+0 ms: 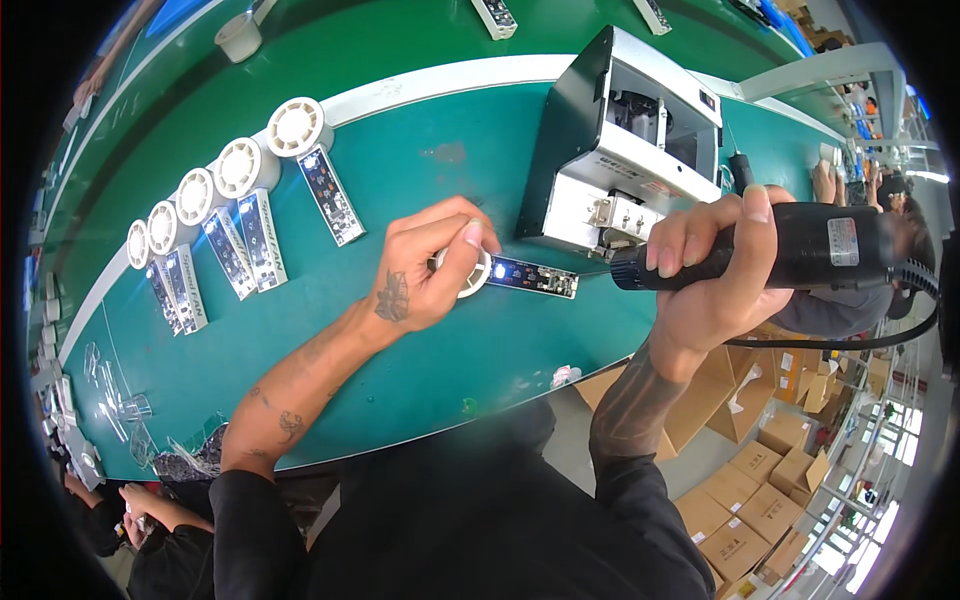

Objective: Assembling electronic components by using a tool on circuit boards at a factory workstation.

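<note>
My left hand is closed around the round white head of a handheld fan, most of which it hides. The fan's handle points right, with its circuit board exposed and a small light glowing near the head. My right hand grips a black electric screwdriver, held sideways above the bench. Its thin bit points left and reaches close to the handle's far end; whether it touches a screw I cannot tell. Just beyond stands a black-and-white screw feeder, with an open top and a small metal outlet at its front.
Several similar fans with exposed boards lie in a row at the left on the green bench. A cable hangs from the screwdriver. Clear plastic pieces lie far left. Cardboard boxes stand below right. Other people work nearby.
</note>
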